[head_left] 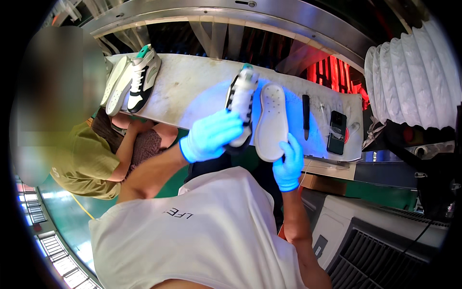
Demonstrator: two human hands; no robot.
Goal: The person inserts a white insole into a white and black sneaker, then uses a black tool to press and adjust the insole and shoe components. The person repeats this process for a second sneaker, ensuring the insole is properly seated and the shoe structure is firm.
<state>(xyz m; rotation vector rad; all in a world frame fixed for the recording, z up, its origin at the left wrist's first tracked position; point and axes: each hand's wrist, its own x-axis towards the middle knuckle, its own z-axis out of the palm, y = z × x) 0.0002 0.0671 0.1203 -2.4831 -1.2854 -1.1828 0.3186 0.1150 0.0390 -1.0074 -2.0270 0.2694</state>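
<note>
My left hand (pixel 210 136), in a pale glove lit blue, is closed on a black-and-white shoe upper (pixel 244 91) with a green patch at its far end. The upper is slightly blurred, and my fingers cover part of its near end. Just to its right is a white shoe sole (pixel 272 118), its dished side with small holes facing up. My right hand (pixel 288 164), gloved too, grips the sole's near right edge between thumb and fingers. Upper and sole lie side by side, a narrow gap between them, over the table's near edge.
On the pale worktable (pixel 192 72) lie a black-handled knife (pixel 306 115) and a dark phone (pixel 337 132). At the left are a finished-looking sneaker (pixel 144 79) and white soles (pixel 120 89). A co-worker (pixel 91 154) sits there. A conveyor with red glow (pixel 332 77) runs behind; a white duct (pixel 411 77) hangs right.
</note>
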